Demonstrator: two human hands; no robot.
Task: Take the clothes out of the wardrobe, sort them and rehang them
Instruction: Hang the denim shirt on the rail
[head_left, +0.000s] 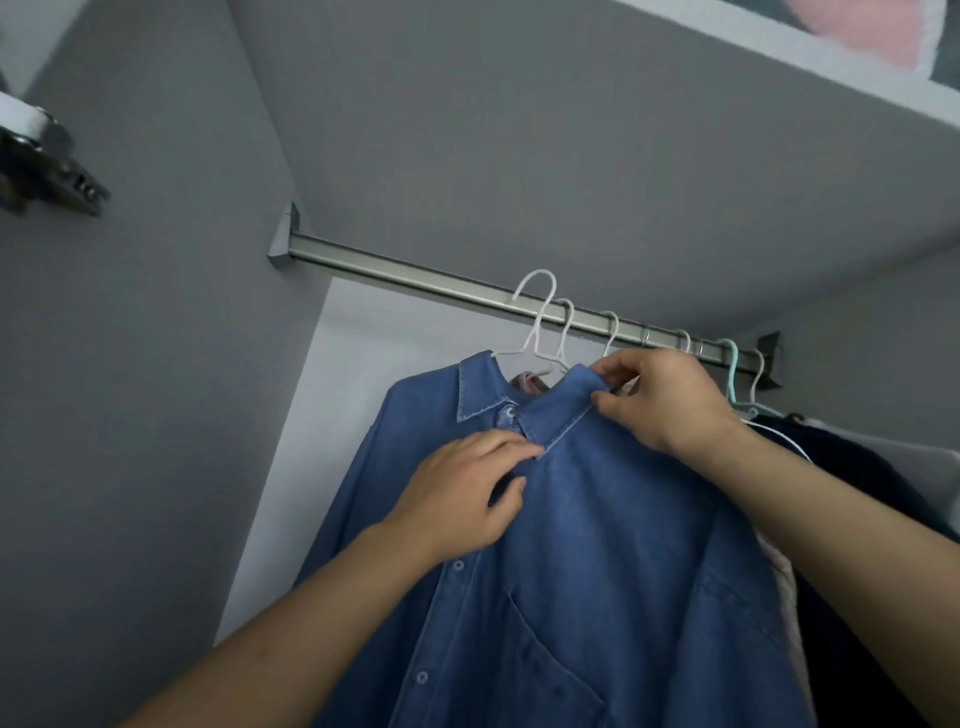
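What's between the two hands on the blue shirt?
In the head view, the shirt's collar runs between the left hand and the right hand; both pinch its edge.

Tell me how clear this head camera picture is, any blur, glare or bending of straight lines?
Head view: soft, even light with no harsh glare; the denim shirt and both hands, left hand and right hand, are fairly sharp; the door hinge at the left edge is blurred; wide-angle distortion tilts the hanging rail and the walls.
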